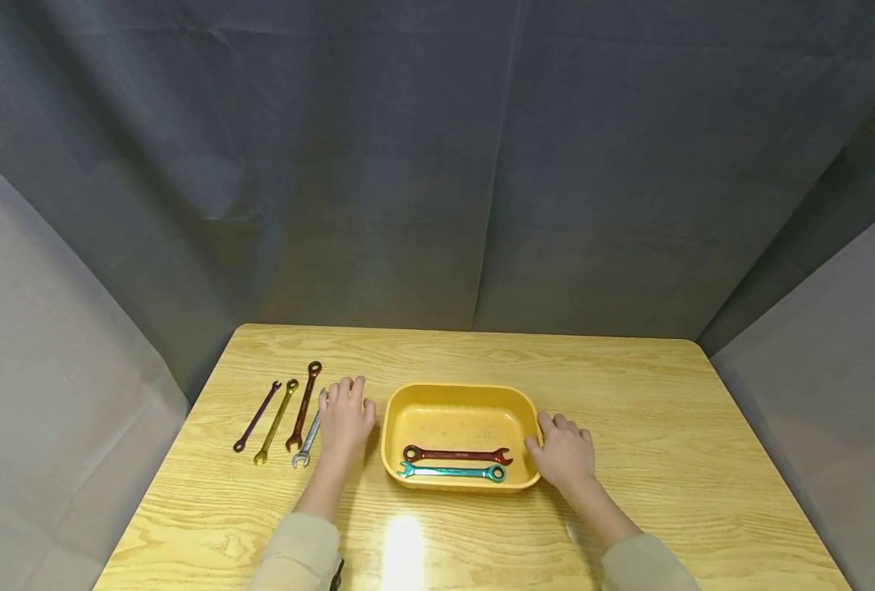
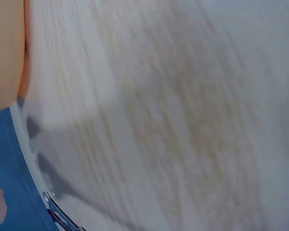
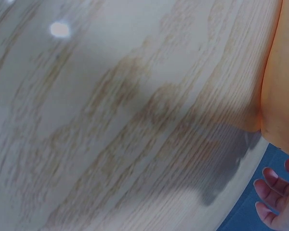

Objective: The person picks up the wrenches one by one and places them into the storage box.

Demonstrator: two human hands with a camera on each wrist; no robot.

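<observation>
My left hand (image 1: 346, 420) hovers over or rests by a silver combination wrench (image 1: 309, 442), covering part of it; whether they touch cannot be told. Its fingers point forward with the thumb apart. Inside the yellow tray (image 1: 445, 394) lie a dark red wrench (image 1: 458, 455) and a teal wrench (image 1: 452, 471), side by side. At the tray's right rim is my right hand (image 1: 566, 453), its thumb near the edge. In the right wrist view, this hand's loosely bent fingers (image 3: 273, 190) show beside the tray's wall (image 3: 284, 86), pinching nothing visible.
Left of the silver wrench lie a reddish-brown wrench (image 1: 304, 406), a yellow-green wrench (image 1: 277, 423) and a small purple wrench (image 1: 257, 417). All rest on the wooden table (image 1: 666, 460). A dark grey curtain (image 1: 378, 164) hangs behind the table.
</observation>
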